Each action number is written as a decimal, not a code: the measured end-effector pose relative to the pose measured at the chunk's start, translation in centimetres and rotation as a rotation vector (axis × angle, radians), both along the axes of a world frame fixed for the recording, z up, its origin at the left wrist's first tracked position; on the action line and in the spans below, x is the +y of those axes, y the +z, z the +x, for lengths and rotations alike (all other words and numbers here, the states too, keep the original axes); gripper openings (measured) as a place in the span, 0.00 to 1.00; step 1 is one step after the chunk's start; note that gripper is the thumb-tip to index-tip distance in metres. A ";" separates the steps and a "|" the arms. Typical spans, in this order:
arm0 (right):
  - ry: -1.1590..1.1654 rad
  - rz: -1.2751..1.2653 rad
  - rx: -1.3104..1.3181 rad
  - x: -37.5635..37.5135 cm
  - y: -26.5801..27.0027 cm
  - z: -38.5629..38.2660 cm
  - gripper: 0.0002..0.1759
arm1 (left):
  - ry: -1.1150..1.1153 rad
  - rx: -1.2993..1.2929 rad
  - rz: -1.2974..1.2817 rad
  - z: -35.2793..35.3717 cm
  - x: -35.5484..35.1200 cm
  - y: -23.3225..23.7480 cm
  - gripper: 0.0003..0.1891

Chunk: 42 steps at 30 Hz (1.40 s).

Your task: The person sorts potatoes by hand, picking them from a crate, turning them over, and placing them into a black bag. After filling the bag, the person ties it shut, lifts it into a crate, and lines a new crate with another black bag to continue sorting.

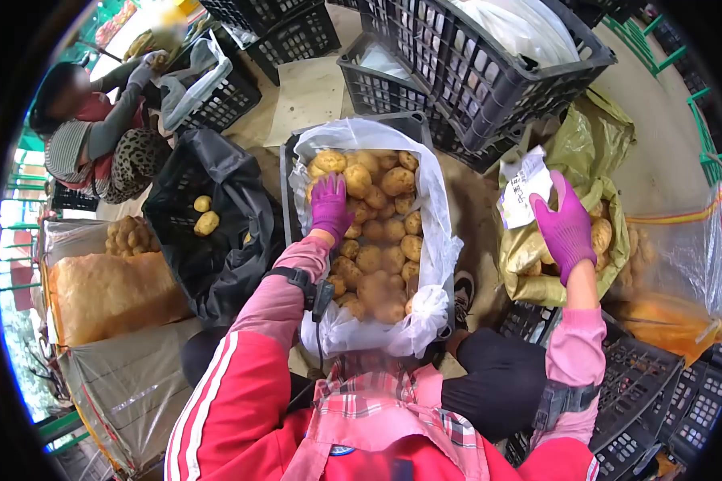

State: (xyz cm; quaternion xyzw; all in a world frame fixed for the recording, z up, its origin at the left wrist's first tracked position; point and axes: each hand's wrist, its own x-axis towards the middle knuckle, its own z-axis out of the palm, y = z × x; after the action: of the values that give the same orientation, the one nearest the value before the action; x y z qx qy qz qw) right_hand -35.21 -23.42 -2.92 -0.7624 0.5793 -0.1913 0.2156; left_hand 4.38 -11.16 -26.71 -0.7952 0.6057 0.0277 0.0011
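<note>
In the head view, a black crate (288,180) lined with a white plastic bag (445,264) stands in front of me, full of potatoes (369,258). My left hand (330,206), in a purple glove, rests on the potatoes at the crate's upper left, fingers spread; no potato is visibly gripped. To the right, my right hand (563,222), also gloved in purple, pinches a white paper label (525,189) with dark writing between thumb and finger. Beneath it is an olive-yellow bag (517,256) with potatoes inside, partly hidden by the hand.
A black bag (241,192) with a few potatoes lies left. Stacked black crates (489,96) stand ahead to the right. Another person (108,136) with gloved hands sits at the upper left beside a lined crate (229,100). More black crates (634,377) lie at lower right.
</note>
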 end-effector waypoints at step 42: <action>0.701 0.057 -0.644 12.9 4.8 13.8 0.45 | 0.235 1.683 -0.171 -9.4 10.5 32.2 0.27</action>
State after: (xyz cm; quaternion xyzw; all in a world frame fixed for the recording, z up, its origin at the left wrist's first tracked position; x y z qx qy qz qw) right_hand -21.44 -10.53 1.90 -0.8076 0.1960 -0.3176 0.4565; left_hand -5.04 -0.69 5.45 -0.5648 0.3184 0.5634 -0.5121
